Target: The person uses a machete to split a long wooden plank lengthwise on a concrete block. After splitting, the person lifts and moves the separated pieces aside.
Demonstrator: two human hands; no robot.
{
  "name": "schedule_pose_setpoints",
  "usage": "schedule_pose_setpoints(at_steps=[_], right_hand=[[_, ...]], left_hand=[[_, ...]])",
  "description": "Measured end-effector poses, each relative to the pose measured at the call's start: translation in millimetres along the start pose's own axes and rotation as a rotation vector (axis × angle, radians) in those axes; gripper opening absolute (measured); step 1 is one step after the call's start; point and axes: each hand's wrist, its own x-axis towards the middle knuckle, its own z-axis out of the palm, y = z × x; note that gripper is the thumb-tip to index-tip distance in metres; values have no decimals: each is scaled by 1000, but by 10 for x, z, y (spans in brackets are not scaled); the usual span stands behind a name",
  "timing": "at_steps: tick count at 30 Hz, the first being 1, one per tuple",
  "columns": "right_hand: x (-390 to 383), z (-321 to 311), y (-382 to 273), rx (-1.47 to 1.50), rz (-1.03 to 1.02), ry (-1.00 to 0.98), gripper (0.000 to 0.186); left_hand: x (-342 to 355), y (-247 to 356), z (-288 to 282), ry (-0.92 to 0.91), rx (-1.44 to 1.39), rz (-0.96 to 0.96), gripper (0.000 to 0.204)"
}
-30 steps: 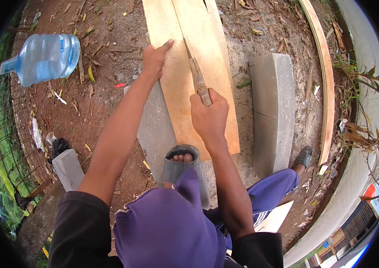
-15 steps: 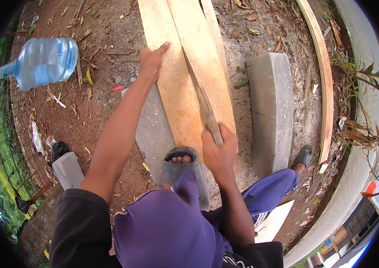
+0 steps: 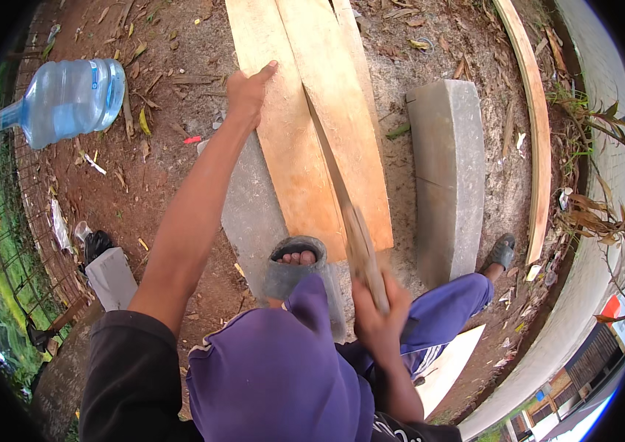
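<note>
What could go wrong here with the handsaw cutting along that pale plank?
1. The left hand presses flat on the pale wooden plank, near the cut line; a jump of the motion-blurred handsaw could reach its fingers.
2. A sandalled foot with bare toes pins the plank end beside the blade's path.
3. The plank rests on a grey concrete block over loose dirt, so it may shift.

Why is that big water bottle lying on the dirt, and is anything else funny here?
The big water bottle lies tipped on its side on the littered dirt, away from the work. The foot in its sandal sits close beside the blurred saw cutting the plank.
</note>
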Motion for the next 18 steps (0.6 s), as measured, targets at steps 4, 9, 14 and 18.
schedule_pose_setpoints(at_steps=[4, 9, 14, 18], right_hand=[[1122, 691, -19, -20, -31, -5, 15], [-275, -153, 150, -66, 30, -77, 9], [-1010, -646, -48, -236, 34, -62, 17], [205, 131, 12, 57, 91, 3, 17]], left_hand=[[6, -71, 33, -4, 10, -4, 36], [-4, -43, -20, 15, 37, 11, 37], [-60, 12, -57, 27, 1, -22, 34], [42, -84, -75, -19, -74, 29, 36]])
